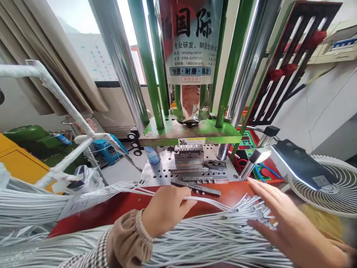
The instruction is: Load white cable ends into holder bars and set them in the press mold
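A thick bundle of white cables [212, 238] lies across the red table [125, 204] in front of a green-framed press machine [192, 130]. My left hand [166, 212] is closed, pinching a single white cable [206, 201] drawn out of the bundle toward the machine's metal mold [189, 154]. My right hand [290, 227] lies flat on the cable ends at the right, its fingers stretched out and spread. A dark metal bar [200, 188] rests on the table edge just beyond my left hand.
More white cables [33, 204] hang over a wrapped white rack [69, 111] at the left. A white fan [334, 186] and a lamp [292, 158] stand at the right. Behind are a control panel [248, 143], a yellow box [19, 160], green containers and a blue stool.
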The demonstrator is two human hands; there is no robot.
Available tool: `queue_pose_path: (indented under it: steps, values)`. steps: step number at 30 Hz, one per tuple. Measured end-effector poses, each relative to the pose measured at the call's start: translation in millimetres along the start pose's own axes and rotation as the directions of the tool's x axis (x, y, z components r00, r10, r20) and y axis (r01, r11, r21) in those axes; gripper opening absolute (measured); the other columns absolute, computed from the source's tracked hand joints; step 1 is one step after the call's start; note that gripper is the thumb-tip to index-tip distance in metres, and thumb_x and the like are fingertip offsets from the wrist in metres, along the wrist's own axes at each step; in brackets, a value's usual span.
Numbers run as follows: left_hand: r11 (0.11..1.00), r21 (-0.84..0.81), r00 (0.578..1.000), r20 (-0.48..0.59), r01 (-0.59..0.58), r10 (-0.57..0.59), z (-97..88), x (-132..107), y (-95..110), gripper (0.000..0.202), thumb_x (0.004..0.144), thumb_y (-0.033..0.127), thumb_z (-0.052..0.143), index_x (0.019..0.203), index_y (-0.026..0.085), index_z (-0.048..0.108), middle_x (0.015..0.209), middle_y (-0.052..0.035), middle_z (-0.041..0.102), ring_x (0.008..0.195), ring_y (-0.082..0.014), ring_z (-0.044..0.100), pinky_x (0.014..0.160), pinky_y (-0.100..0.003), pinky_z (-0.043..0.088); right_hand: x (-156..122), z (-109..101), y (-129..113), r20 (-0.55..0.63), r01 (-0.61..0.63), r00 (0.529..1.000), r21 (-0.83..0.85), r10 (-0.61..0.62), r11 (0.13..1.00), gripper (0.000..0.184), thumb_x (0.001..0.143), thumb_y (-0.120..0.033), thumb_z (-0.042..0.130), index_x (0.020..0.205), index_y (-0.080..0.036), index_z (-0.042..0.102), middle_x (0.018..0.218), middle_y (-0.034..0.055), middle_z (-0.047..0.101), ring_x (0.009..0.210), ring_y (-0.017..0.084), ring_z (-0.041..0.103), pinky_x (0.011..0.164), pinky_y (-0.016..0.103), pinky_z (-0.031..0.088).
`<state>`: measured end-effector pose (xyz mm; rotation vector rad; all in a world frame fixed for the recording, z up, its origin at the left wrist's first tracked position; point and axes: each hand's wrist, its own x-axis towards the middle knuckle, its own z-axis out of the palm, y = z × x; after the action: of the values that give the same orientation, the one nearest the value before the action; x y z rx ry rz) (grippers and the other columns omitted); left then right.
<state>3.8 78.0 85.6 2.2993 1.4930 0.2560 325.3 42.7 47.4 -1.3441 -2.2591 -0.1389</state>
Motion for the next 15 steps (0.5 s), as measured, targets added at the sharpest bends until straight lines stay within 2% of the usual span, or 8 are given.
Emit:
queue_pose_path:
  steps: [2,3,4,6,8,10,13,15]
  values:
    - [0.997,-0.042,0.996,0.069,-0.061,0.064,-3.3,-4,9,0.032,0.087,0.043,0.049,0.066,0.021,0.058,0.056,0.0034,0.053,0.055,-0.0118,0.048,0.054,-0.026,0.026,26,19,-43,0.122,0.136,0.982,0.096,-0.147,0.986,0.076,0.084,-0.048,0.059,0.145,-0.014,0.030,0.139,0.0172,0.046,0.126,0.034,0.043,0.103,0.051,0.036]
    - [0.994,-0.080,0.989,0.118,-0.079,0.088,-4.6,-10,9,0.029,0.086,0.042,0.050,0.068,0.021,0.059,0.058,0.0036,0.054,0.056,-0.0116,0.049,0.054,-0.025,0.028,39,25,-57,0.250,0.156,0.948,0.179,-0.198,0.971,0.068,0.084,-0.045,0.058,0.140,-0.013,0.038,0.129,0.0165,0.056,0.116,0.031,0.052,0.096,0.045,0.044]
    - [0.989,-0.122,0.981,0.162,-0.088,0.107,-5.7,-17,6,0.025,0.084,0.042,0.053,0.071,0.021,0.061,0.062,0.0036,0.057,0.058,-0.0117,0.051,0.055,-0.024,0.032,50,28,-66,0.369,0.142,0.903,0.228,-0.220,0.963,0.049,0.086,-0.039,0.056,0.128,-0.015,0.053,0.113,0.0131,0.066,0.102,0.027,0.061,0.086,0.038,0.049]
    - [0.986,-0.155,0.972,0.215,-0.062,0.095,-7.0,-33,-3,0.027,0.075,0.044,0.064,0.092,0.024,0.065,0.083,0.0017,0.064,0.073,-0.0147,0.058,0.066,-0.024,0.041,66,24,-65,0.501,0.085,0.842,0.248,-0.203,0.965,0.024,0.090,-0.030,0.049,0.099,-0.019,0.068,0.083,0.0057,0.071,0.075,0.020,0.065,0.066,0.029,0.050]
    - [0.997,-0.082,0.972,0.232,-0.009,0.028,-6.5,-47,-16,0.068,0.061,0.047,0.075,0.123,0.027,0.055,0.116,-0.0038,0.060,0.100,-0.0240,0.058,0.086,-0.032,0.045,73,13,-48,0.480,0.071,0.863,0.191,-0.156,0.979,0.025,0.093,-0.026,0.045,0.086,-0.022,0.069,0.073,0.0020,0.069,0.065,0.017,0.064,0.060,0.028,0.046]
    - [0.999,0.022,0.961,0.273,0.044,-0.049,-5.2,-55,-29,0.098,0.052,0.047,0.079,0.140,0.028,0.037,0.138,-0.0088,0.047,0.121,-0.0326,0.048,0.100,-0.043,0.040,75,4,-29,0.457,0.104,0.879,0.089,-0.133,0.991,0.023,0.092,-0.026,0.047,0.087,-0.025,0.069,0.075,0.0005,0.070,0.066,0.017,0.064,0.060,0.028,0.044]
    - [0.987,0.110,0.917,0.370,0.115,-0.148,-4.9,-59,-45,0.109,0.050,0.047,0.078,0.144,0.023,0.031,0.148,-0.0141,0.036,0.132,-0.0375,0.037,0.109,-0.051,0.031,69,9,-15,0.508,0.137,0.859,-0.106,-0.065,0.985,0.016,0.081,-0.017,0.059,0.087,-0.022,0.072,0.079,0.0063,0.071,0.080,0.027,0.065,0.069,0.037,0.046]
    - [0.978,0.125,0.876,0.435,0.168,-0.207,-5.4,-64,-52,0.115,0.047,0.045,0.079,0.146,0.019,0.025,0.152,-0.0165,0.028,0.136,-0.0386,0.031,0.112,-0.051,0.027,60,18,-19,0.481,0.123,0.875,-0.110,-0.055,0.986,0.037,0.074,-0.014,0.063,0.109,-0.020,0.068,0.104,0.0132,0.068,0.100,0.034,0.059,0.083,0.048,0.044]
